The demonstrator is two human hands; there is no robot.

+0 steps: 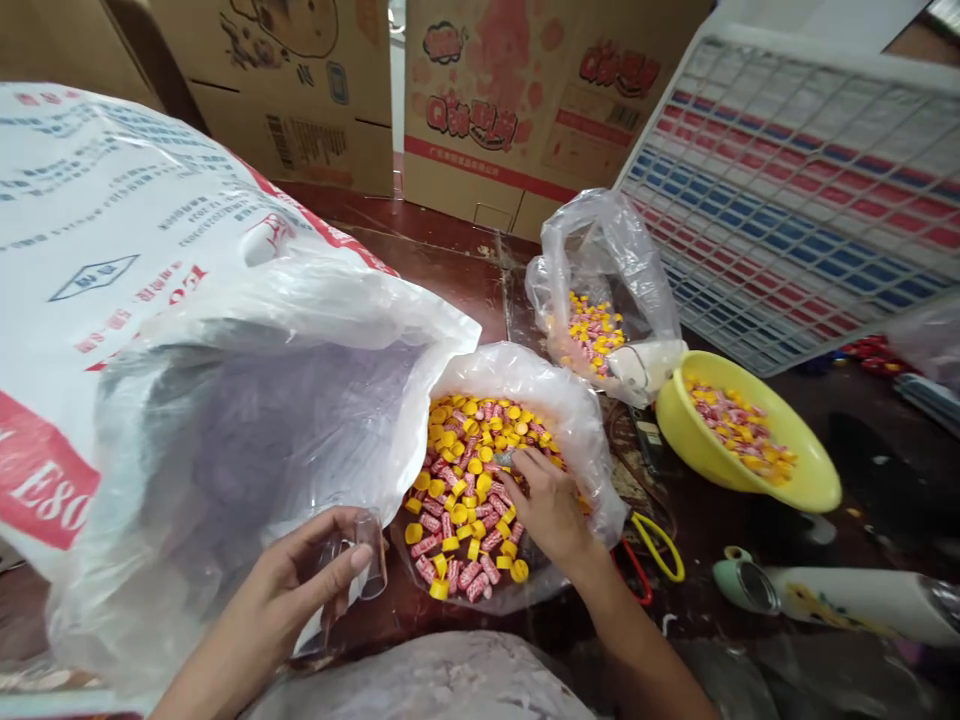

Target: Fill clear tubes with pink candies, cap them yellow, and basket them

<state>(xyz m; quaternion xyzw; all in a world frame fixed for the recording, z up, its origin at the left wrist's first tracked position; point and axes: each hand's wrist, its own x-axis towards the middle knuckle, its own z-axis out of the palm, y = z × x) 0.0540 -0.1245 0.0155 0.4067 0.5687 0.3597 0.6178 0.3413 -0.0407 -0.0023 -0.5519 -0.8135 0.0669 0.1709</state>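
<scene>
Reddish surface (461, 285), perhaps wood, beneath hands (551, 505)

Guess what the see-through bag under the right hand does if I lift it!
The bag would probably flop: its thin sides look crinkled. It might sag under the small pieces; some could spill from its open top.

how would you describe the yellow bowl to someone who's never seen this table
Find the white rack at upper right. Just below its lower edge, beside the small clear bag, is the yellow bowl, holding pink and yellow pieces. Similar pieces nearby lie in see-through bags; this is solid yellow.
</scene>
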